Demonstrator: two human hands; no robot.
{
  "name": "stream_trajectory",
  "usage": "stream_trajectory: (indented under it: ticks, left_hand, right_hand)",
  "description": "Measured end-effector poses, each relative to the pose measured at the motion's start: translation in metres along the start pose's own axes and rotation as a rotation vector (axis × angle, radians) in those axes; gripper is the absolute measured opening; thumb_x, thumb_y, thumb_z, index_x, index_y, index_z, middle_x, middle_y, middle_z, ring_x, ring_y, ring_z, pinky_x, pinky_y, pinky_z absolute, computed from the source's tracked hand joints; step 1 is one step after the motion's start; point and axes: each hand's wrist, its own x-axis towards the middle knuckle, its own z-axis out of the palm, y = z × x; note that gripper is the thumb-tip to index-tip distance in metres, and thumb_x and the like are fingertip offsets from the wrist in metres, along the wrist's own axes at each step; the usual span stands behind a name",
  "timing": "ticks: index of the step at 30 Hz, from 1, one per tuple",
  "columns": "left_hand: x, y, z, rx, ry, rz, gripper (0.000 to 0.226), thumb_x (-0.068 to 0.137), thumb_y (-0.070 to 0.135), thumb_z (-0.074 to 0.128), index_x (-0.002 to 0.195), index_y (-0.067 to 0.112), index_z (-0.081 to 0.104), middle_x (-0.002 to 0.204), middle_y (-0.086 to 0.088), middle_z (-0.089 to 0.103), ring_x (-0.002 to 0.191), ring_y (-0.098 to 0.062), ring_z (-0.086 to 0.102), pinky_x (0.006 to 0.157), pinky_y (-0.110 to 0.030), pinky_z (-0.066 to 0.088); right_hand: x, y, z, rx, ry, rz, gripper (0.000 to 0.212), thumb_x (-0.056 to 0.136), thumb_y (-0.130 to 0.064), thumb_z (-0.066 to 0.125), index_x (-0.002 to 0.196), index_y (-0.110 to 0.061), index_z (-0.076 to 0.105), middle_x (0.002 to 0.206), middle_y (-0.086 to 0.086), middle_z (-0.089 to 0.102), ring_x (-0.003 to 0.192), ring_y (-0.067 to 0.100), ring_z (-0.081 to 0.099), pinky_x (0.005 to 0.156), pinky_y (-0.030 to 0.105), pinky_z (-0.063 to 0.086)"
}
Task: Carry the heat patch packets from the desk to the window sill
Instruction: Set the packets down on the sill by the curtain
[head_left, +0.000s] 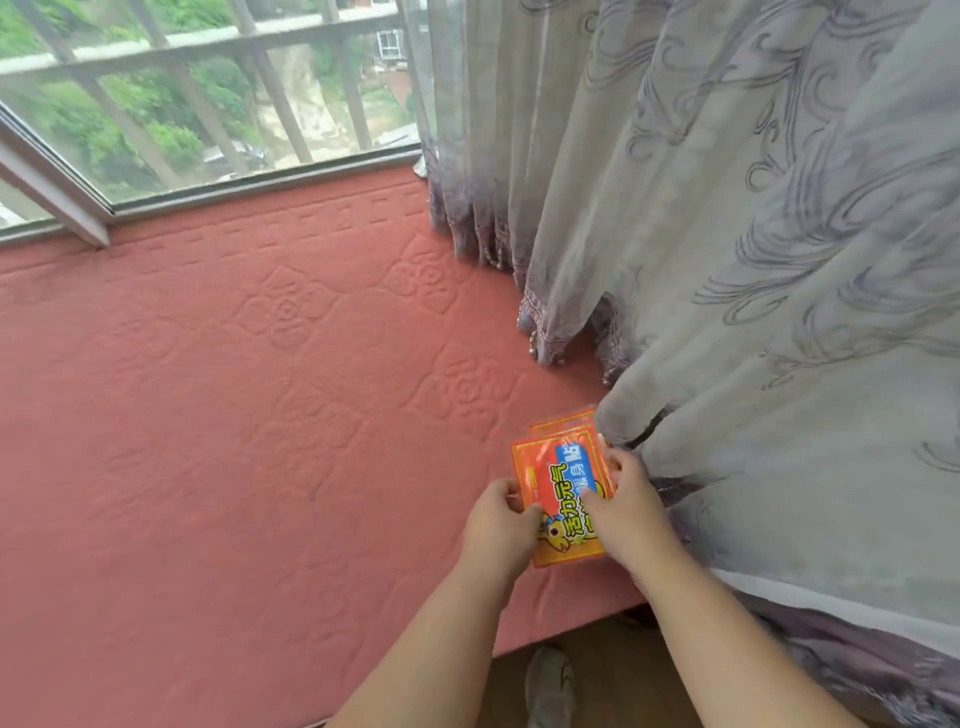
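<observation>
Heat patch packets (558, 491), a small orange stack, over the padded window sill (234, 415), just beside the curtain (727, 260). Left hand (498, 525) and right hand (626, 512) each pinch an edge. Carry looks almost done; set-down and release remain.

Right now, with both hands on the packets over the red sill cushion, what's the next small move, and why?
Probably lower the heat patch packets flat onto the red cushion and let go. The left hand and right hand both grip the stack just over the cushion near its front edge, beside the curtain. Nudging them slightly left first would likely keep them off the curtain hem.
</observation>
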Motion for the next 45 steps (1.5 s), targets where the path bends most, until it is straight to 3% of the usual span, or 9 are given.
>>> stream_trajectory:
  ticks: [6, 10, 14, 20, 23, 30, 35, 39, 45]
  left_hand:
    - [0.038, -0.005, 0.024, 0.120, 0.125, 0.079, 0.024, 0.093, 0.029, 0.068, 0.112, 0.015, 0.065, 0.099, 0.000, 0.070, 0.099, -0.025, 0.069, 0.085, -0.035, 0.054]
    - [0.054, -0.005, 0.028, 0.322, 0.146, 0.148, 0.044, 0.089, 0.035, 0.069, 0.128, 0.014, 0.063, 0.122, -0.008, 0.064, 0.118, -0.029, 0.060, 0.099, -0.038, 0.047]
    - [0.039, -0.013, 0.035, 0.428, 0.143, 0.257, 0.097, 0.082, 0.037, 0.075, 0.160, 0.010, 0.023, 0.152, -0.010, 0.040, 0.141, -0.029, 0.037, 0.117, -0.036, 0.029]
    - [0.031, -0.038, 0.037, 0.607, 0.051, 0.449, 0.119, 0.076, 0.032, 0.077, 0.163, 0.025, -0.003, 0.163, 0.002, 0.021, 0.144, -0.023, 0.030, 0.117, -0.034, 0.034]
    - [0.031, -0.041, 0.035, 0.695, 0.050, 0.487, 0.115, 0.078, 0.020, 0.070, 0.163, 0.032, -0.007, 0.167, 0.001, 0.017, 0.146, -0.024, 0.026, 0.118, -0.035, 0.034]
    - [0.035, -0.041, 0.054, 0.711, 0.152, 0.546, 0.093, 0.081, 0.026, 0.067, 0.161, 0.015, 0.023, 0.159, -0.005, 0.044, 0.133, -0.028, 0.049, 0.105, -0.040, 0.049]
    - [0.037, -0.037, 0.060, 0.687, 0.150, 0.567, 0.088, 0.081, 0.027, 0.066, 0.160, 0.015, 0.027, 0.160, -0.002, 0.043, 0.130, -0.027, 0.049, 0.106, -0.038, 0.047]
    - [0.034, -0.031, 0.064, 0.588, 0.059, 0.512, 0.086, 0.089, 0.019, 0.065, 0.163, 0.019, 0.019, 0.167, 0.000, 0.028, 0.143, -0.024, 0.036, 0.117, -0.031, 0.032]
    - [0.039, -0.025, 0.067, 0.616, 0.004, 0.513, 0.084, 0.092, 0.019, 0.066, 0.163, 0.020, 0.020, 0.170, -0.001, 0.020, 0.143, -0.026, 0.037, 0.118, -0.031, 0.029]
  right_hand:
    - [0.034, 0.018, 0.009, -0.085, 0.022, -0.075, 0.060, 0.093, -0.011, 0.066, 0.150, -0.022, 0.049, 0.146, 0.005, 0.061, 0.131, 0.026, 0.060, 0.109, 0.042, 0.049]
    - [0.043, 0.027, 0.008, -0.195, 0.025, -0.116, 0.063, 0.093, -0.018, 0.069, 0.152, -0.022, 0.049, 0.151, 0.004, 0.057, 0.138, 0.026, 0.053, 0.112, 0.037, 0.043]
    - [0.047, 0.035, 0.011, -0.324, 0.011, -0.170, 0.080, 0.090, -0.030, 0.075, 0.159, -0.020, 0.037, 0.166, 0.003, 0.035, 0.151, 0.028, 0.036, 0.123, 0.039, 0.030]
    - [0.052, 0.061, 0.011, -0.396, -0.046, -0.279, 0.111, 0.070, -0.032, 0.077, 0.164, -0.029, 0.019, 0.170, -0.003, 0.025, 0.154, 0.026, 0.031, 0.122, 0.046, 0.035]
    - [0.049, 0.069, 0.007, -0.508, -0.065, -0.244, 0.118, 0.074, -0.015, 0.077, 0.166, -0.027, 0.005, 0.173, -0.004, 0.013, 0.154, 0.028, 0.025, 0.125, 0.041, 0.028]
    - [0.066, 0.069, 0.007, -0.522, 0.047, -0.319, 0.096, 0.078, -0.002, 0.071, 0.162, -0.022, 0.029, 0.163, 0.002, 0.039, 0.140, 0.034, 0.043, 0.117, 0.043, 0.039]
    - [0.068, 0.068, 0.000, -0.482, 0.062, -0.320, 0.095, 0.077, 0.005, 0.067, 0.162, -0.022, 0.033, 0.162, 0.005, 0.042, 0.142, 0.032, 0.044, 0.117, 0.040, 0.040]
    - [0.068, 0.069, -0.006, -0.411, 0.088, -0.324, 0.100, 0.074, 0.009, 0.069, 0.161, -0.026, 0.035, 0.155, 0.010, 0.049, 0.139, 0.034, 0.048, 0.112, 0.040, 0.044]
    - [0.067, 0.073, -0.008, -0.434, 0.066, -0.292, 0.097, 0.078, 0.008, 0.067, 0.163, -0.019, 0.031, 0.166, 0.005, 0.035, 0.151, 0.027, 0.037, 0.121, 0.034, 0.034]
